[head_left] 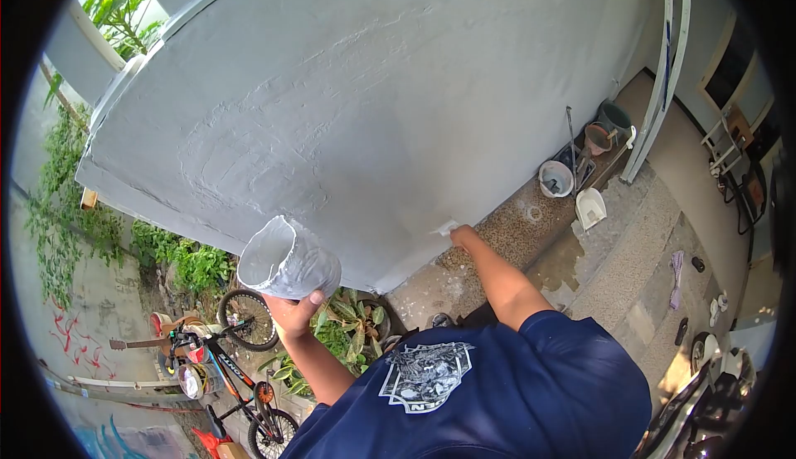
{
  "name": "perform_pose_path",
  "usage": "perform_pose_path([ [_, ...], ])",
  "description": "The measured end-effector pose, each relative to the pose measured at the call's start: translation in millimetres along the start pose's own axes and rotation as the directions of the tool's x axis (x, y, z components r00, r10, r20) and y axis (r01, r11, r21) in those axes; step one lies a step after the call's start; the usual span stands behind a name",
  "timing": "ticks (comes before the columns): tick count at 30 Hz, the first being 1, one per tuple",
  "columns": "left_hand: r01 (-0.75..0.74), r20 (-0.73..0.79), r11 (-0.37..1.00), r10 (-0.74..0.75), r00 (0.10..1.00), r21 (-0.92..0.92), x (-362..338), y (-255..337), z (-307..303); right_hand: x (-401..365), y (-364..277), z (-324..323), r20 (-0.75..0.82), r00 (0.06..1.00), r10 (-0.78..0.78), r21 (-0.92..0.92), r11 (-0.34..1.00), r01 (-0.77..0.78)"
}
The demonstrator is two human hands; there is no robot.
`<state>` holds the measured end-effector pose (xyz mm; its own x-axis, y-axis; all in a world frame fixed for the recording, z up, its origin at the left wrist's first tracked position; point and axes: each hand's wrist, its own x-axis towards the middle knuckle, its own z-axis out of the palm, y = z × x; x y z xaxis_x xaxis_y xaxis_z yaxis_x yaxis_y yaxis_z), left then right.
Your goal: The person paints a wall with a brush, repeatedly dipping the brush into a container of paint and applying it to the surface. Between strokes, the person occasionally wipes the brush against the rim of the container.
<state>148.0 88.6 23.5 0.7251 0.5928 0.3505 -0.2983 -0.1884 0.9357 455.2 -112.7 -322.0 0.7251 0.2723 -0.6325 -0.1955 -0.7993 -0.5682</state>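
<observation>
I face a grey plastered wall (pixel 373 102) with rough trowel marks. My left hand (pixel 294 314) is raised and grips a plaster-smeared container (pixel 286 262), tilted so its open mouth points up and left. My right hand (pixel 464 235) is stretched out to the wall's lower edge and presses a small white scraper (pixel 446 228) flat against the plaster near the terrazzo floor. I wear a dark blue T-shirt (pixel 497 384).
Several buckets (pixel 555 179) and a white scoop (pixel 590 208) stand on the floor along the wall to the right. A white frame (pixel 663 69) leans there. Bicycles (pixel 228 351) and potted plants (pixel 348 326) lie below left; a motorbike (pixel 713 393) is at lower right.
</observation>
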Motion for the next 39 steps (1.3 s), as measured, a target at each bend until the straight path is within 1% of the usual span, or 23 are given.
perform_pose_path([
  [1, -0.046, -0.006, 0.999, 0.046, 0.999, 0.006, -2.9, 1.4, 3.6, -3.7, -3.7, 0.6, -0.005, 0.998, -0.058, -0.271, 0.961, 0.055],
  [2, -0.09, -0.012, 0.996, 0.09, 0.996, 0.012, -3.2, 2.3, 4.9, -2.9, -13.5, 0.1, -0.009, 0.998, -0.069, -0.269, 0.961, 0.064],
  [4, -0.065, 0.017, 0.997, 0.064, 0.998, 0.037, -4.8, -1.1, -3.7, -52.5, -54.3, -14.5, -0.035, 0.997, -0.074, 0.115, 0.99, 0.078],
  [7, 0.017, 0.049, 0.995, -0.021, 0.999, 0.094, -15.9, -0.8, -11.7, -96.7, -125.4, -43.7, -0.171, 0.929, -0.329, 0.058, 0.938, 0.343],
  [8, -0.012, 0.024, 0.993, 0.009, 1.0, 0.119, -18.3, -1.1, -14.2, -109.8, -135.3, -49.6, -0.2, 0.896, -0.396, 0.061, 0.908, 0.415],
  [9, -0.048, 0.001, 0.989, 0.048, 0.999, 0.141, -15.9, -2.2, -14.9, -133.7, -142.6, -59.0, -0.2, 0.875, -0.441, 0.158, 0.867, 0.473],
  [10, -0.087, -0.07, 0.994, 0.091, 0.993, 0.067, -14.8, 5.0, -5.1, -161.6, -152.5, -76.0, -0.208, 0.848, -0.488, 0.245, 0.813, 0.528],
  [12, -0.052, -0.075, 0.996, 0.057, 0.996, 0.067, -12.8, 1.5, -10.0, -218.7, -180.4, -105.1, -0.277, 0.754, -0.596, 0.492, 0.586, 0.644],
  [13, -0.013, -0.068, 0.997, 0.018, 0.998, 0.077, -15.4, 0.6, -13.9, -245.7, -193.0, -120.2, -0.259, 0.763, -0.592, 0.49, 0.6, 0.632],
  [15, 0.016, -0.077, 0.995, -0.009, 0.997, 0.094, -15.9, 2.0, -14.6, -275.8, -217.4, -141.7, -0.464, 0.6, -0.651, 0.588, 0.28, 0.759],
  [16, 0.011, -0.092, 0.994, -0.001, 0.996, 0.104, -15.8, 3.4, -13.4, -270.3, -219.0, -136.5, -0.458, 0.605, -0.651, 0.596, 0.281, 0.753],
  [18, 0.005, -0.107, 0.99, 0.011, 0.994, 0.142, -15.3, 4.6, -15.6, -242.8, -220.8, -117.8, -0.51, 0.548, -0.663, 0.504, 0.287, 0.815],
  [20, 0.009, -0.125, 0.994, 0.005, 0.992, 0.11, -19.5, 5.5, -19.1, -185.7, -195.8, -67.3, -0.481, 0.581, -0.656, 0.184, 0.573, 0.799],
  [22, 0.02, -0.179, 1.0, -0.018, 0.984, 0.01, -25.9, 3.8, -19.7, -120.1, -145.0, -4.7, -0.408, 0.716, -0.567, 0.113, 0.747, 0.655],
  [26, 0.087, -0.198, 0.988, -0.06, 0.978, 0.13, -34.6, 7.7, -33.9, -53.2, -56.7, 47.5, -0.295, 0.887, -0.356, -0.032, 0.931, 0.363],
  [27, 0.105, -0.198, 0.984, -0.075, 0.977, 0.144, -38.6, 10.6, -35.5, -35.0, -40.5, 52.5, -0.279, 0.896, -0.345, -0.022, 0.935, 0.354],
  [28, 0.102, -0.238, 0.982, -0.062, 0.969, 0.158, -43.3, 14.3, -35.3, -11.3, -27.7, 52.2, -0.079, 0.991, -0.112, 0.037, 0.993, 0.115],
  [29, 0.093, -0.276, 0.981, -0.043, 0.96, 0.168, -46.4, 16.1, -34.2, 5.8, -16.8, 53.9, 0.126, 0.984, 0.128, 0.043, 0.99, -0.134],
  [30, 0.098, -0.272, 0.98, -0.049, 0.961, 0.172, -50.0, 16.3, -34.4, 14.7, -6.2, 60.4, 0.131, 0.982, 0.134, 0.047, 0.989, -0.141],
  [32, 0.084, -0.28, 0.981, -0.033, 0.959, 0.173, -56.3, 17.3, -38.8, 25.9, 0.8, 68.5, -0.051, 0.997, -0.061, -0.082, 0.995, 0.056],
  [33, 0.075, -0.287, 0.982, -0.023, 0.958, 0.171, -57.1, 17.7, -40.2, 20.4, -13.0, 65.1, -0.053, 0.997, -0.061, -0.078, 0.995, 0.057],
  [35, 0.066, -0.292, 0.986, -0.02, 0.956, 0.151, -55.6, 17.6, -41.6, -16.2, -52.0, 50.8, -0.269, 0.916, -0.299, -0.082, 0.954, 0.287],
  [39, 0.008, -0.26, 0.989, 0.031, 0.965, 0.147, -37.8, 6.0, -41.7, -84.0, -90.4, 1.0, -0.322, 0.881, -0.347, 0.063, 0.921, 0.385],
])
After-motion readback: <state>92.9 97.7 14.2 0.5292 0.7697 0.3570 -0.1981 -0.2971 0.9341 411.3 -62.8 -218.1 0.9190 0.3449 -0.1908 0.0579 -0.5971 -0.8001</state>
